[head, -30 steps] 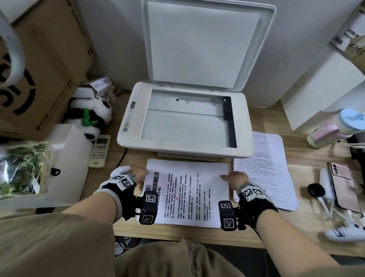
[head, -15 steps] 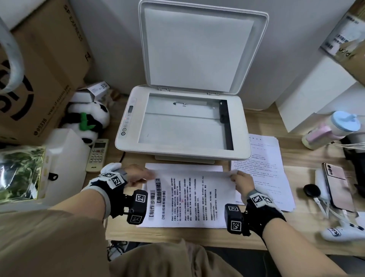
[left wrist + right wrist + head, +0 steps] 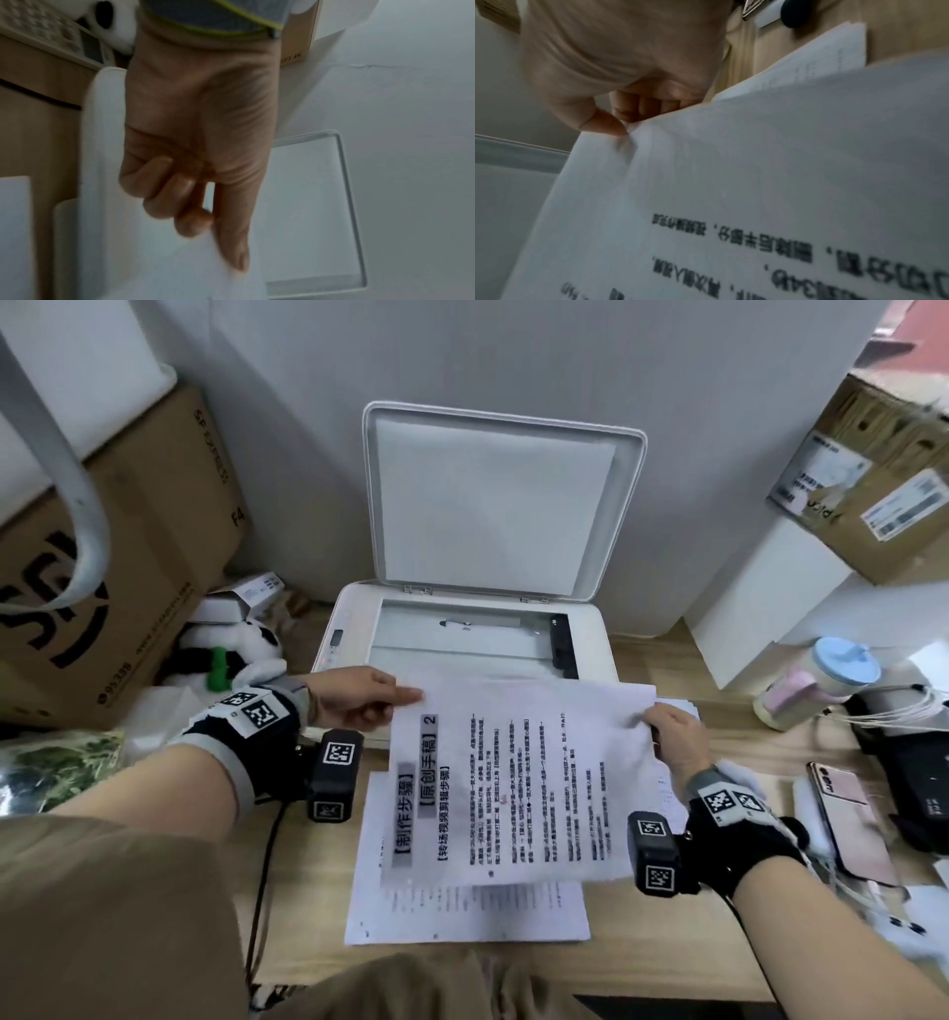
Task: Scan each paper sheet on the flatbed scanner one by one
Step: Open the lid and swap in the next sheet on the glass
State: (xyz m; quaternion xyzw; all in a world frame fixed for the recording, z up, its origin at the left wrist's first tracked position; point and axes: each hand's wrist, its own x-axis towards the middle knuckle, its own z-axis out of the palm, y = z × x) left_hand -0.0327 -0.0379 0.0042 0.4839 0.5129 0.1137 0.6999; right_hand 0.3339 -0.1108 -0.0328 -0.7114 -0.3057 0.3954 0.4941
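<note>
I see a tan sleeve [image 3: 102,891] on my left arm, black-and-grey wrist straps with square black-and-white tags, and a small black camera block [image 3: 655,855] hanging under each wrist.

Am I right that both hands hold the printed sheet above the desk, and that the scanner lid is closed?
Not quite. The left hand and right hand do pinch the printed sheet above the desk, but the scanner lid is raised, leaving the glass bare. The head view shows it.
</note>
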